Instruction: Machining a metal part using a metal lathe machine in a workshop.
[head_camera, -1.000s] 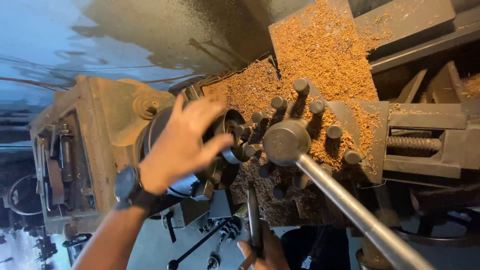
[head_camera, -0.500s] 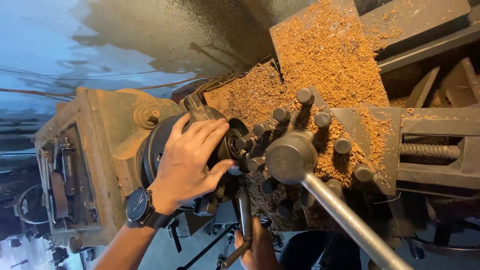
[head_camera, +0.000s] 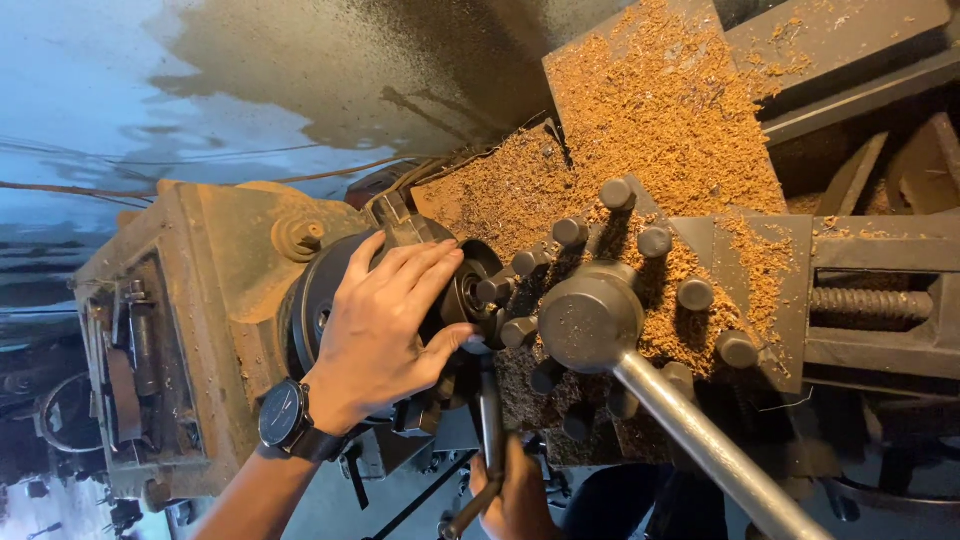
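Spread flat went my left hand, fingers fanned over the face of the lathe chuck, thumb hooked low toward its front edge, palm pressed against the dark round body with nothing pinched inside the grasp. Down at the bottom edge, my right hand was curled round the chuck key, a slim dark steel bar that rose straight up from my fist to the underside of the chuck; that was a closed grip, wrapped on the bar. A black wristwatch sat on my left wrist. That chuck sat against the rusty, tan-painted headstock, which filled the left side of the view, its round boss showing above my knuckles. Just right of my fingertips stood the tool post, a heavy grey round cap ringed by dark bolt heads, close to the chuck but apart from my hand. From that cap 1 long bright steel handle ran down and right toward the lower edge. Orange-brown chips lay thick over the slanted plate behind the post and dusted the slide beside it. Farther right, a threaded screw showed inside a dark slot of the carriage. Behind the machine, the pale wall carried a large dark stain.
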